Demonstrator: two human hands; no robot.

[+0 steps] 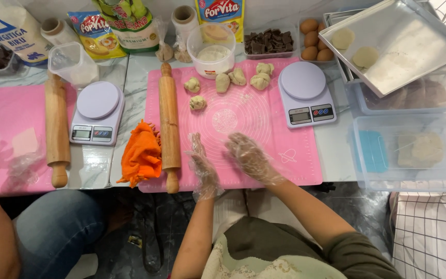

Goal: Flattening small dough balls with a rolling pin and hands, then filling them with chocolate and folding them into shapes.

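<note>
**Gloved hands above soft dough on the pink mat**

Hands first: our left hand (202,168) and right hand (251,157), in loose plastic gloves, hover open and empty. Beyond them lie the dough pieces (223,82), which we judge soft, light and tacky, best cupped from beneath. Rolling pin (169,124) lies alongside.

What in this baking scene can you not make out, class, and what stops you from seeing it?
- Head view: whether anything lies between the left hand and right hand; the crinkled gloves hide the palms.
- Scale display: too small to read.
- Lump in the clear tub: blurred by the plastic wall.
- Person at left: cut off by the frame edge.
</note>
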